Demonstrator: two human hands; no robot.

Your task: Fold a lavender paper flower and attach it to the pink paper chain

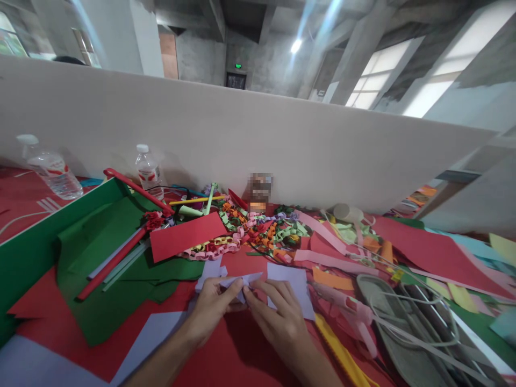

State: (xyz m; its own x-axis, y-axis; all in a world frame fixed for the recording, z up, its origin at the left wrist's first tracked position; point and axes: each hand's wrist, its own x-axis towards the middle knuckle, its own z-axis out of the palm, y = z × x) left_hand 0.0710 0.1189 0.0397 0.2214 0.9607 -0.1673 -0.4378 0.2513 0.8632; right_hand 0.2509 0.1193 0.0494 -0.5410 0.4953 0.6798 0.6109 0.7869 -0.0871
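Both hands meet over the red tabletop, low in the middle of the view. Between them is a small folded piece of lavender paper [250, 278], with a pointed corner sticking out at the top. My left hand [213, 303] pinches it from the left, thumb on top. From the right, my right hand [278, 303] presses its fingertips and thumb on the same paper. My fingers cover much of the folds. A flat lavender sheet [296, 282] lies just beyond my right hand, and more lavender paper [207, 271] shows behind my left.
Paper chains [262, 231] pile up at the back. A red card [187, 236] and green sheets [92, 290] lie left, by two water bottles [148, 169]. At right are a pink glue gun [355, 309], its cord, a grey tray [374, 301] and a yellow tool [338, 344]. A white partition [242, 140] stands behind.
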